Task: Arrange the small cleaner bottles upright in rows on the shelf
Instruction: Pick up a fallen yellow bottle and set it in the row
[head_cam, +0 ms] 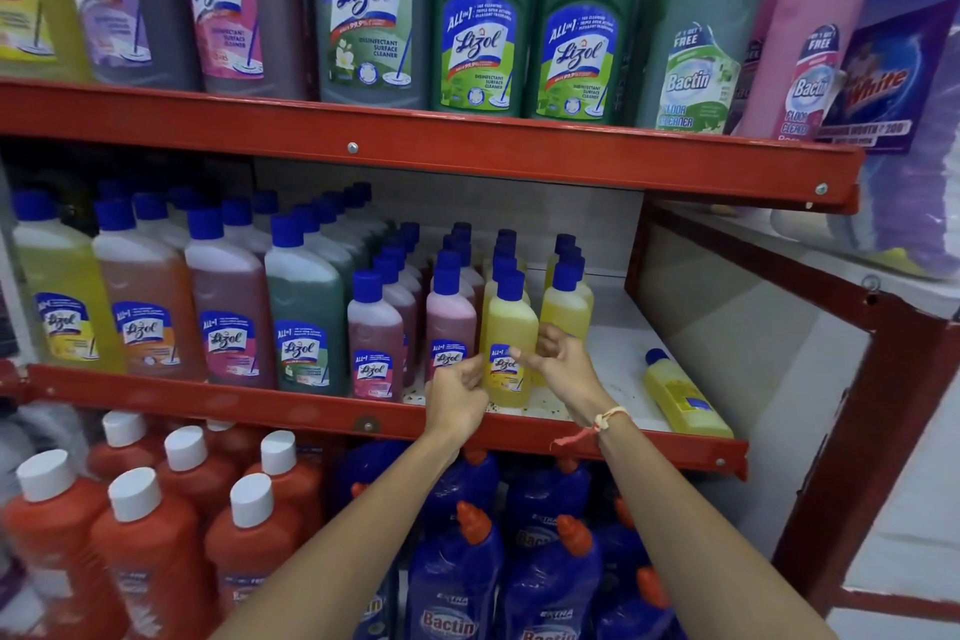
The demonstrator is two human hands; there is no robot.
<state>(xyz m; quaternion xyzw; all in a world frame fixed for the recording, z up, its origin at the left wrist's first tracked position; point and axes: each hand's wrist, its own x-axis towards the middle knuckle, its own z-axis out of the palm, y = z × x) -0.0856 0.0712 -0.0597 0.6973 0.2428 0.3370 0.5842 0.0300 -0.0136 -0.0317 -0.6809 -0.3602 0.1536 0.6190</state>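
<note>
Red metal shelf [322, 411], middle tier, white shelf floor bare on the right side. Large Lizol bottles [228, 312] fill the left half of the tier, blue caps, upright. Right of them small Lizol bottles in rows front to back: two pink rows [375, 335], then two yellow rows [565, 307], all upright. Front yellow small bottle [508, 343] stands upright near the front edge of the tier, between both hands. Left hand [457, 398] touches its lower left side, fingers curled; right hand [563, 361] on its right side, fingers half bent, thread band on wrist. Full grip unclear, looks like loose contact. One yellow small bottle lying on its side [685, 398] at the tier's right front, well apart from the rows.
</note>
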